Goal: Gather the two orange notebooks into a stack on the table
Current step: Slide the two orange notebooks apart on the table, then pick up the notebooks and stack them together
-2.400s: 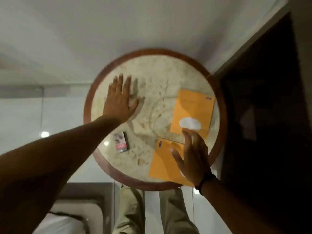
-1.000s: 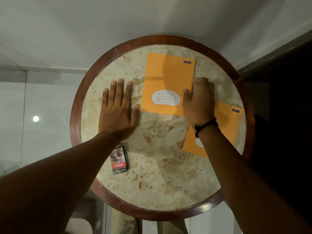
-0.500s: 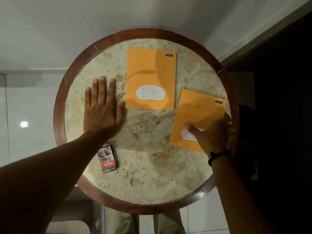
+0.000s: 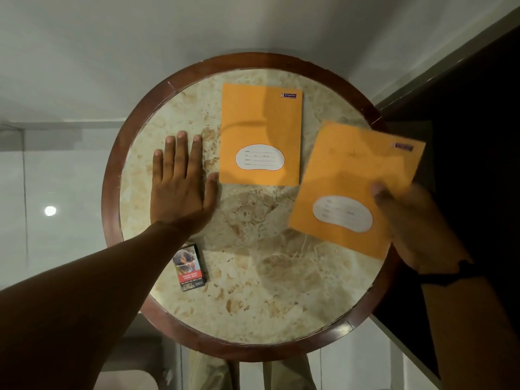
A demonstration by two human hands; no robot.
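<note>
Orange paper notebook (image 4: pixel 351 178) is pinched in the right hand (image 4: pixel 416 229); the left hand (image 4: pixel 180 192) lies flat, empty.
It should be squared over the flat orange notebook (image 4: pixel 260 130) on the round marble bench (image 4: pixel 253 277) before release.

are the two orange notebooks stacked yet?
No: the far notebook lies flat alone, while the right hand holds the second notebook beside it, not on top.

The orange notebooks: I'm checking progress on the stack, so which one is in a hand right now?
The tilted notebook at the table's right edge, pinched by the right hand. The upright notebook lies untouched.
</note>
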